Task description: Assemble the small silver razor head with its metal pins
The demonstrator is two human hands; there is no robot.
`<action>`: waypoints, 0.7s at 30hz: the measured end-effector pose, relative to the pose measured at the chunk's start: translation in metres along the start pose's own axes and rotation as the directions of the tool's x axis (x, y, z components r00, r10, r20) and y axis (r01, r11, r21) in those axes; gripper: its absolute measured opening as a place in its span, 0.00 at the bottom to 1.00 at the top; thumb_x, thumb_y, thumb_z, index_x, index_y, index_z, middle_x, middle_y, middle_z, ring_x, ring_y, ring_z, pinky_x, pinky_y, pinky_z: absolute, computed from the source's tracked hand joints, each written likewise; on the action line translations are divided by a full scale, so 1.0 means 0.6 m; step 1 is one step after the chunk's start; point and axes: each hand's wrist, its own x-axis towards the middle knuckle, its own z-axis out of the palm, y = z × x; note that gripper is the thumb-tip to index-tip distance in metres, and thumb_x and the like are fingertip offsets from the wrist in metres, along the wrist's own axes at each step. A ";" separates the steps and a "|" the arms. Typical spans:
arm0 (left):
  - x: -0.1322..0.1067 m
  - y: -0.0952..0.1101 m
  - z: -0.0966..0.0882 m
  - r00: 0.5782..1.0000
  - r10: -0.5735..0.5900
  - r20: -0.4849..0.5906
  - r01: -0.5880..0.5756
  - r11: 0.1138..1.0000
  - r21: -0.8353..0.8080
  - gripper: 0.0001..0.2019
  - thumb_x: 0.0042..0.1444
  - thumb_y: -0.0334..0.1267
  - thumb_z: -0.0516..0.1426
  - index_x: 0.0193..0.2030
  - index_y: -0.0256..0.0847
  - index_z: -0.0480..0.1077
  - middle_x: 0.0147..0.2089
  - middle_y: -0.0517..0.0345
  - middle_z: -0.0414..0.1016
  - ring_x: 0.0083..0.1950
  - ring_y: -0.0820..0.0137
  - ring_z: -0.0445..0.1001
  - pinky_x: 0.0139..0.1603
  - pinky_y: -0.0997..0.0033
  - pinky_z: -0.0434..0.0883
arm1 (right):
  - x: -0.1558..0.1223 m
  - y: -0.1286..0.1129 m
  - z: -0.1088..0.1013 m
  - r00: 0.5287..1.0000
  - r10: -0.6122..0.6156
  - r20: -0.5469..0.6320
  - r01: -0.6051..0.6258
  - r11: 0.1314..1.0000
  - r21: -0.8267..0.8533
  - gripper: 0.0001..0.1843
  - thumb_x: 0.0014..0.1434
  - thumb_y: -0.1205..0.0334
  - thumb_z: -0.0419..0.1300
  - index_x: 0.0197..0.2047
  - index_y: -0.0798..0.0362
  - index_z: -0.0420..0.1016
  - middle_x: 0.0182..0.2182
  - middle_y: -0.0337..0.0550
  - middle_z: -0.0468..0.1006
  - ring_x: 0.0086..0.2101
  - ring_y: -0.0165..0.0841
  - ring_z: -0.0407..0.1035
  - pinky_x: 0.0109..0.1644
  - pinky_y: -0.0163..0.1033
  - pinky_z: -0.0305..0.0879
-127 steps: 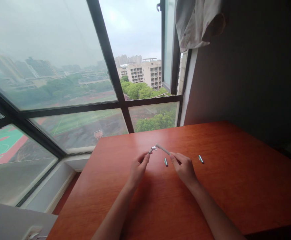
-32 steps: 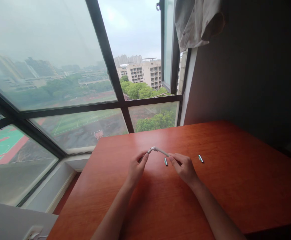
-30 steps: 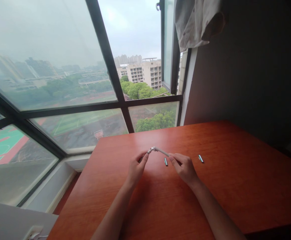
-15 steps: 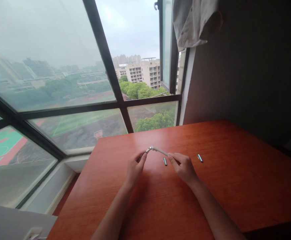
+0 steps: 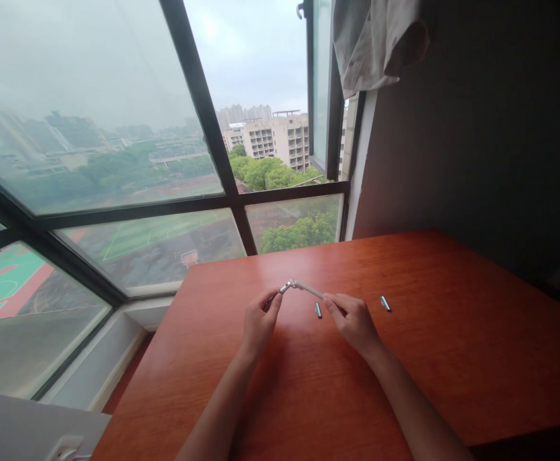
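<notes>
while left fingers (image 5: pixel 275 307) pinch a silvery tool (image 5: pixel 284 288), right fingers (image 5: pixel 334 312) pinch a grey stick (image 5: pixel 311 291).

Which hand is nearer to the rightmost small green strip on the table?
Right. The right hand is just left of the rightmost strip; the left hand is farther left, beyond the other strip.

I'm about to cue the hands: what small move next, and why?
Probably steady the handle in the left hand and have the right hand gently stroke the grey stick along its metal end: the stick's tip appears to meet that end, and both hands have a grip.
</notes>
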 end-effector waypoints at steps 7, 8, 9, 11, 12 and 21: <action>0.000 0.000 0.000 0.999 0.039 0.000 -0.039 0.999 0.016 0.14 0.56 0.44 0.57 0.41 0.37 0.77 0.37 0.52 0.80 0.37 0.65 0.75 0.36 0.73 0.69 | -0.001 0.003 0.000 1.000 -0.016 0.023 0.017 1.000 -0.026 0.18 0.64 0.58 0.50 0.34 0.53 0.79 0.27 0.44 0.78 0.28 0.34 0.70 0.33 0.34 0.60; 0.000 -0.001 0.000 0.999 0.045 0.001 -0.045 0.999 0.020 0.14 0.56 0.43 0.57 0.41 0.37 0.77 0.37 0.52 0.80 0.37 0.65 0.75 0.36 0.73 0.69 | -0.001 0.003 0.000 1.000 -0.016 0.023 0.016 0.999 -0.032 0.17 0.64 0.58 0.50 0.35 0.53 0.79 0.27 0.44 0.78 0.28 0.34 0.70 0.34 0.34 0.60; 0.000 -0.001 0.000 0.999 0.051 0.004 -0.051 0.998 0.025 0.13 0.56 0.43 0.57 0.41 0.37 0.77 0.37 0.53 0.80 0.37 0.65 0.75 0.36 0.73 0.69 | -0.001 0.003 0.000 1.000 -0.013 0.020 0.014 0.999 -0.041 0.17 0.64 0.58 0.50 0.35 0.53 0.79 0.28 0.44 0.79 0.29 0.34 0.71 0.34 0.34 0.60; 0.000 -0.002 0.000 0.998 0.064 0.015 -0.065 0.997 0.041 0.13 0.57 0.42 0.57 0.42 0.37 0.77 0.37 0.53 0.79 0.37 0.66 0.74 0.36 0.73 0.69 | -0.001 0.004 0.000 1.000 -0.007 0.009 0.007 0.998 -0.060 0.17 0.64 0.58 0.50 0.33 0.53 0.79 0.30 0.45 0.79 0.30 0.34 0.71 0.35 0.34 0.61; 0.000 -0.003 0.000 0.997 0.070 0.020 -0.071 0.996 0.049 0.13 0.57 0.42 0.56 0.42 0.37 0.77 0.37 0.53 0.79 0.36 0.66 0.74 0.35 0.73 0.68 | -0.001 0.004 0.001 1.000 -0.004 0.002 0.004 0.998 -0.068 0.18 0.64 0.58 0.50 0.32 0.53 0.79 0.31 0.46 0.79 0.31 0.34 0.71 0.36 0.34 0.61; -0.003 0.001 0.005 0.987 0.140 0.075 -0.146 0.986 0.085 0.11 0.57 0.40 0.56 0.42 0.40 0.78 0.35 0.53 0.78 0.32 0.69 0.71 0.32 0.74 0.64 | -0.002 0.009 0.004 0.999 0.008 -0.042 -0.012 0.996 -0.084 0.17 0.64 0.58 0.50 0.38 0.53 0.79 0.31 0.47 0.80 0.32 0.36 0.72 0.37 0.35 0.63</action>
